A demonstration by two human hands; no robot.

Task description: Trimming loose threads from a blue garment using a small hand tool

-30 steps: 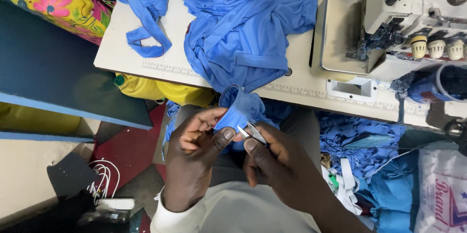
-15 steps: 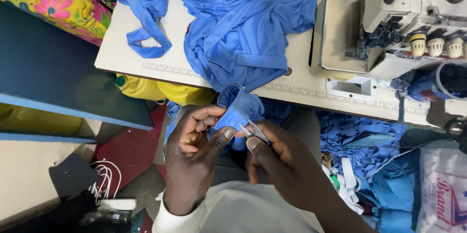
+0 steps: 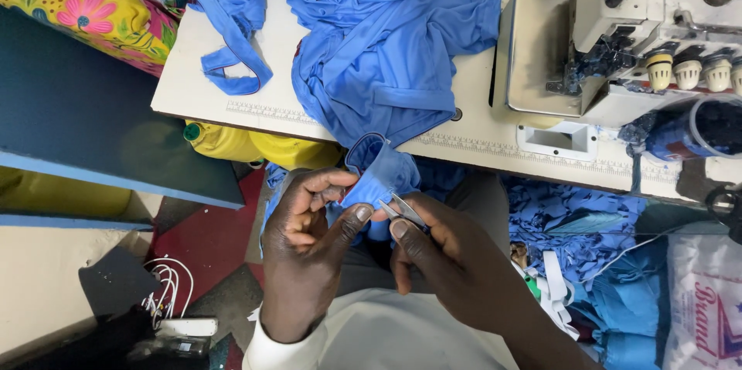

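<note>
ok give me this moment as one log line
left hand: pinches blue fabric | right hand: holds small snips at fabric edge | garment trails up onto sewing table | sewing machine at right

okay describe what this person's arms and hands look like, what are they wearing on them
Both hands are bare: no gloves, and no rings or watch that can be seen. The left hand comes out of a long white sleeve with a cuff at the wrist. The right hand leads to a forearm that is uncovered as far as the frame shows. Fingernails are short.
</note>
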